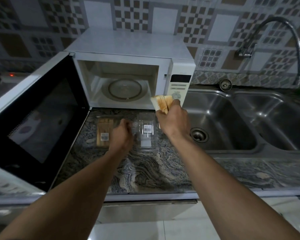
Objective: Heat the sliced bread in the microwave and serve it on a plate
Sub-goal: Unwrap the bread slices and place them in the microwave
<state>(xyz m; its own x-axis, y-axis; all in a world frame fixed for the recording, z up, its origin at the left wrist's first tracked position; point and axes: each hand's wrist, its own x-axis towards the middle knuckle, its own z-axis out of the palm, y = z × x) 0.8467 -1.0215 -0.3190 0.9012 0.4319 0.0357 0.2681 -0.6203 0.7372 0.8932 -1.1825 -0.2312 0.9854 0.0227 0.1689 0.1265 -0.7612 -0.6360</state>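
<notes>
Three bread slices [161, 103] held beside one open microwave [128, 49]
The right hand [175, 121] has its grip round all three; the left hand [121, 135] grip is blurred, cannot tell, over two clear packs [146, 132] on the table [145, 170]

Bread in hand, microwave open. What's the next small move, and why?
Probably carry the stack of browned bread slices in the right hand left into the white microwave, onto its round glass turntable: the door stands open and the turntable is bare.

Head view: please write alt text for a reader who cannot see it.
The right hand holds bread slices before an open microwave. The left hand is between two clear packs on the counter; a sink lies to the right.
</notes>
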